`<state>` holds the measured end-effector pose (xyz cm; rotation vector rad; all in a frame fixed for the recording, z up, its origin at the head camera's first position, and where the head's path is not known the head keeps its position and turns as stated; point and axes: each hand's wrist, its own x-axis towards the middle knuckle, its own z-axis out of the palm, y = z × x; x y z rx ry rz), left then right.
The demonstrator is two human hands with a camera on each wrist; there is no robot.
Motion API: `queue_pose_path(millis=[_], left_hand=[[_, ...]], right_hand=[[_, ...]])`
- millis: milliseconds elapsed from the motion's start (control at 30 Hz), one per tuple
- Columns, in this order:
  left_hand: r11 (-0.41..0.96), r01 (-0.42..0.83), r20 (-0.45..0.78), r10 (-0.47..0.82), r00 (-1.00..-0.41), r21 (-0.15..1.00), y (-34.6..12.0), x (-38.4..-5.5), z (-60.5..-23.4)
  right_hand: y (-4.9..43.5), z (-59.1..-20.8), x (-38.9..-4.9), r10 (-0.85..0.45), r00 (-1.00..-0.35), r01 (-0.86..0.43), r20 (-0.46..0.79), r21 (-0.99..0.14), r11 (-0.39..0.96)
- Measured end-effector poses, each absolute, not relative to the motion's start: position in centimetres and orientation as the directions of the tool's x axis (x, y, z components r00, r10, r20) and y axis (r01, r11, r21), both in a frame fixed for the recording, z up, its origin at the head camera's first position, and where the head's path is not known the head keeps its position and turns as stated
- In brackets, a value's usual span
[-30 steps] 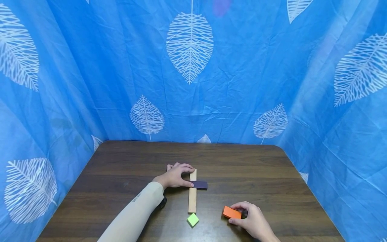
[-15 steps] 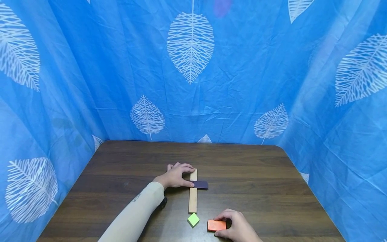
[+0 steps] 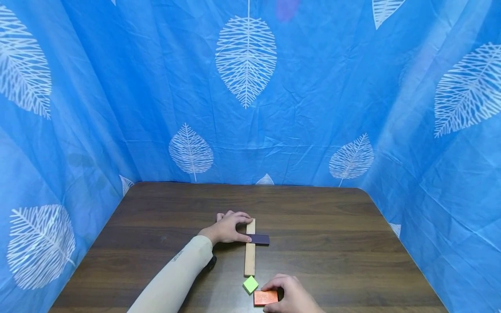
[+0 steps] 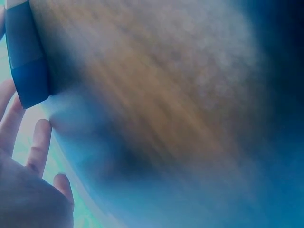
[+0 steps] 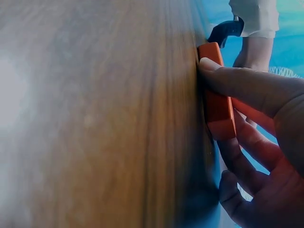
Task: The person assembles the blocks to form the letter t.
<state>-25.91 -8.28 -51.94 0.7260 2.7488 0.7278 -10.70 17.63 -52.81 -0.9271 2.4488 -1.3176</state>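
Note:
A pale wooden strip lies lengthwise on the table, with a dark purple block across it. My left hand spreads thumb and forefinger over these two: the thumb touches the purple block's left end, and a fingertip rests at the strip's far end. Below the strip's near end sits a lime-green block, turned like a diamond. My right hand pinches an orange rectangular block between thumb and fingers, close to the green block's lower right. In the right wrist view the orange block is near the tabletop.
The brown wood-grain table has rounded far corners. Blue cloth with white leaf prints hangs behind it and along both sides. My left sleeve reaches across the table's near left part.
My right hand has carried the orange block leftward and nearer to me, up beside the green block, turning it straighter. The left hand, strip, purple and green blocks have stayed put.

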Motion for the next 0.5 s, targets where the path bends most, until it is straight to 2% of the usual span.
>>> queue_pose_path(millis=[200,500], left_hand=[[0.762,0.409,-0.070,0.508,-0.859,0.502,-8.12,-25.83,-51.84],[0.760,0.423,-0.075,0.522,-0.849,0.494,-8.19,-25.59,-51.24]], right_hand=[[17.32,-53.12,-10.61,-0.618,-0.764,-0.506,0.186,-0.766,0.396],[17.26,-53.30,-10.48,-0.627,-0.753,-0.534,0.201,-0.743,0.404]])
